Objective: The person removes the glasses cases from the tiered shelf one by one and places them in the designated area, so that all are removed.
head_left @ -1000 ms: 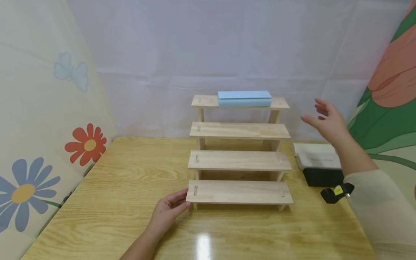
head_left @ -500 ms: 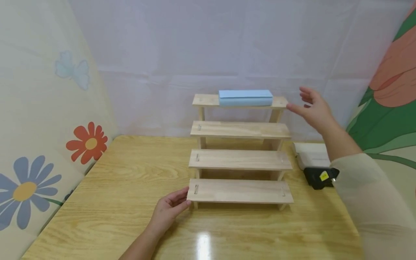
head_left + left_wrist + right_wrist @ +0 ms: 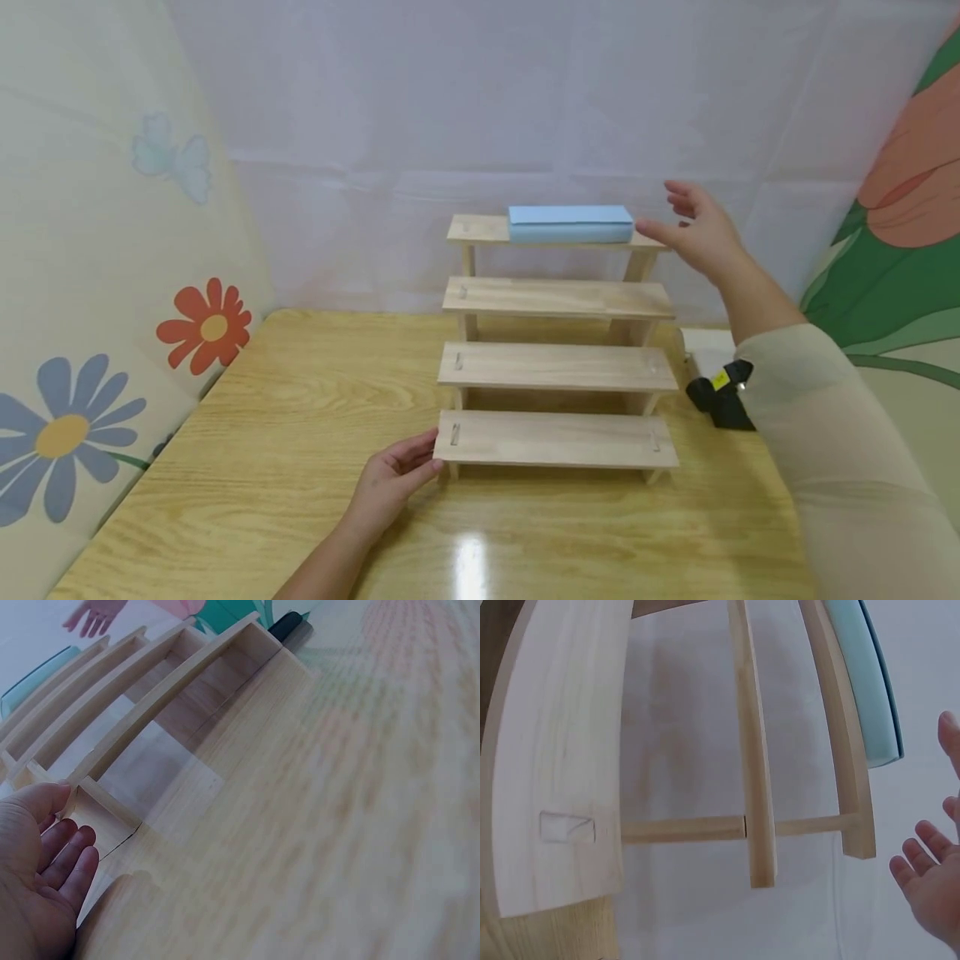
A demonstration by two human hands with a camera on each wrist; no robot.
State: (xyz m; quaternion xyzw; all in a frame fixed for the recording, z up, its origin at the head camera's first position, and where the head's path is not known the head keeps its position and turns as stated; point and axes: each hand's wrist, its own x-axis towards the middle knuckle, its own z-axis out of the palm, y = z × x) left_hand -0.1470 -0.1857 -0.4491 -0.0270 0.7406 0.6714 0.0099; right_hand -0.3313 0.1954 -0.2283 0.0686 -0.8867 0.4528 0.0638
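Observation:
A wooden four-step rack (image 3: 557,367) stands on the table (image 3: 285,433). A light blue flat box (image 3: 570,223) lies on the rack's top step. My right hand (image 3: 693,232) is open in the air, its fingers spread, just right of the blue box (image 3: 866,690) and near the top step's right end. My left hand (image 3: 390,482) rests on the table with its fingertips against the left end of the lowest step (image 3: 112,817); its fingers are relaxed and hold nothing. The right hand (image 3: 934,877) shows at the right edge of the right wrist view.
A white box (image 3: 705,350) lies on the table right of the rack, partly hidden by my right sleeve (image 3: 832,467). A black wrist device (image 3: 720,392) sits on that arm. Flowered panels stand left (image 3: 112,350) and right (image 3: 900,250); a white sheet hangs behind.
My right hand has moved left and slightly up, from beside the rack to close by the blue box's right end. The left hand has stayed at the lowest step.

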